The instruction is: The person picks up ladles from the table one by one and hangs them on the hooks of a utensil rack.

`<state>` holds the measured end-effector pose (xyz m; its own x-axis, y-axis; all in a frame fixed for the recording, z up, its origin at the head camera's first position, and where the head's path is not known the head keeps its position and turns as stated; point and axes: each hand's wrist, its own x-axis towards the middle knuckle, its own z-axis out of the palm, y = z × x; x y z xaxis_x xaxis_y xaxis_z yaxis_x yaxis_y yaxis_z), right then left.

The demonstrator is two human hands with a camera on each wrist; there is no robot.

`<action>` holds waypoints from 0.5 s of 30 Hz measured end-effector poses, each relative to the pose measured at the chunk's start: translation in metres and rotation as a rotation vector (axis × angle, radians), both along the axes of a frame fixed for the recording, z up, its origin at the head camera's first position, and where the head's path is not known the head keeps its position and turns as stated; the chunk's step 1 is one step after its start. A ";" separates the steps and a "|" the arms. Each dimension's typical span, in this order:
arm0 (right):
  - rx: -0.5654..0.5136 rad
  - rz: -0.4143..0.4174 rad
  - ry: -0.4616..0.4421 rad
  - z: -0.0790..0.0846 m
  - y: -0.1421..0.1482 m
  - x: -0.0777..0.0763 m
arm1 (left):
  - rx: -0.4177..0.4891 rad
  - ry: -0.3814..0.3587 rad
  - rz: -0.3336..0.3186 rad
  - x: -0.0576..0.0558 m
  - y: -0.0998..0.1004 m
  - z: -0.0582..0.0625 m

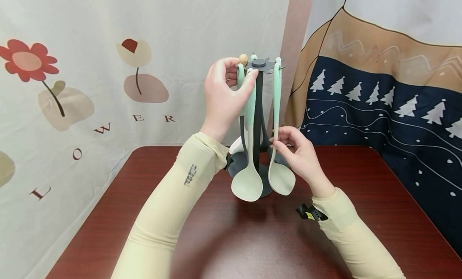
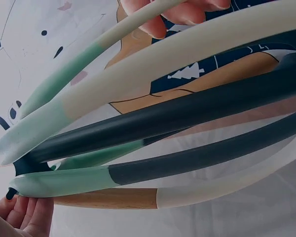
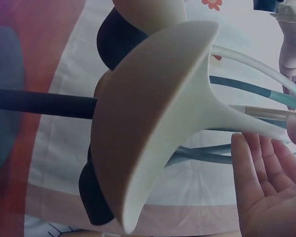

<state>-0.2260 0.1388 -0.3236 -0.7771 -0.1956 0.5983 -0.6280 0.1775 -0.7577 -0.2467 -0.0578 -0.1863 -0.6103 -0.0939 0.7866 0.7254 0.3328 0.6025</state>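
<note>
A black utensil rack (image 1: pixel 259 63) stands on the table, several kitchen utensils hanging from its hooks. In front hangs a cream ladle (image 1: pixel 247 185) with a mint handle; to its right is a cream spoon (image 1: pixel 282 179), also mint-handled. My left hand (image 1: pixel 224 95) holds the rack's top by its hooks, thumb at the ladle's handle end and fingers beside a dark utensil's mint handle (image 2: pixel 64 184). Lower on the right, my right hand (image 1: pixel 301 156) pinches the spoon's cream shaft between thumb and fingers. Its bowl fills much of the right wrist view.
A wood-handled utensil (image 2: pixel 108 198) with a white shaft hangs at the rack's back left. Dark utensil heads (image 1: pixel 238 163) hang behind the ladle. The reddish-brown table (image 1: pixel 231 239) ends at printed curtains (image 1: pixel 173 38) behind and to the right.
</note>
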 end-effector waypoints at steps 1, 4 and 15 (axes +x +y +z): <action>0.007 -0.002 -0.001 0.000 0.000 0.000 | 0.003 0.012 -0.002 0.000 0.000 -0.001; 0.021 -0.014 0.000 0.000 0.002 0.000 | 0.002 0.010 -0.007 0.001 -0.001 -0.001; 0.072 -0.013 0.033 -0.002 0.010 0.002 | -0.060 0.000 0.006 0.004 -0.007 -0.012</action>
